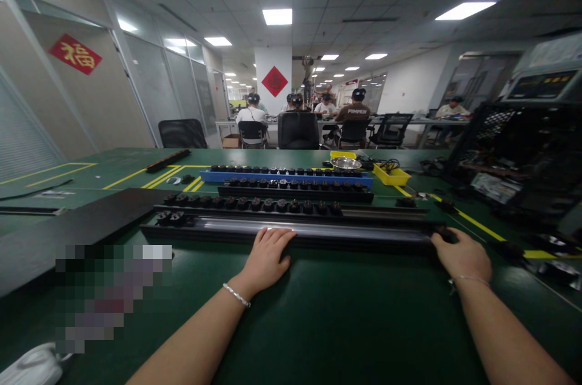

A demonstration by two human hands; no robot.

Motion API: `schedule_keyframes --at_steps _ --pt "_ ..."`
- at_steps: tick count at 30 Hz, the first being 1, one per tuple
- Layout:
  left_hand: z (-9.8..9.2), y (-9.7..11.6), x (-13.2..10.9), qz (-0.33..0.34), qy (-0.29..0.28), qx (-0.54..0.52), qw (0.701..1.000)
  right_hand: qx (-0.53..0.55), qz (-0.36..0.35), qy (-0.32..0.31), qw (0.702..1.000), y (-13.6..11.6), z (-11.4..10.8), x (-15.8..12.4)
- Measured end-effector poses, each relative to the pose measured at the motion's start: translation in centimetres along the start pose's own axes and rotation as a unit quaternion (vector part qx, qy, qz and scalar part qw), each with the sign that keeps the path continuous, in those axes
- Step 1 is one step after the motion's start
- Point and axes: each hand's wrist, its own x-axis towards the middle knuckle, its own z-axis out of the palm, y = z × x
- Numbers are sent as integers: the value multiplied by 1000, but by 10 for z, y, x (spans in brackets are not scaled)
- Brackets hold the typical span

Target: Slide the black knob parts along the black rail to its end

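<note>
A long black channel (364, 233) lay across a green surface (345, 312), in front of a person whose bare forearms reached toward it. Two dark round parts (170, 217) sat inside the channel near its left end. The left hand (269, 261) rested on the channel's near edge, around its middle, fingers stretched out side by side and thumb apart. The right hand (464, 257) curled at the channel's right end; I could not tell whether it pinched the channel or something small there. Behind the channel stood a row of black parts (256, 205), then a blue rail (213, 177) and a yellow basket (391, 176).
</note>
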Motion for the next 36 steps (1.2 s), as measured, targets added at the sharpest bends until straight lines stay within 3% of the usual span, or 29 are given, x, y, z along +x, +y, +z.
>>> schedule_keyframes --at_steps 17,26,36 --pt "2 0 1 1 5 -2 1000 29 15 42 999 6 3 1" --pt "1 1 0 -1 7 1 1000 -15 13 -10 1000 6 -8 7" --pt "1 3 1 -8 5 0 1000 4 42 38 998 12 -3 15"
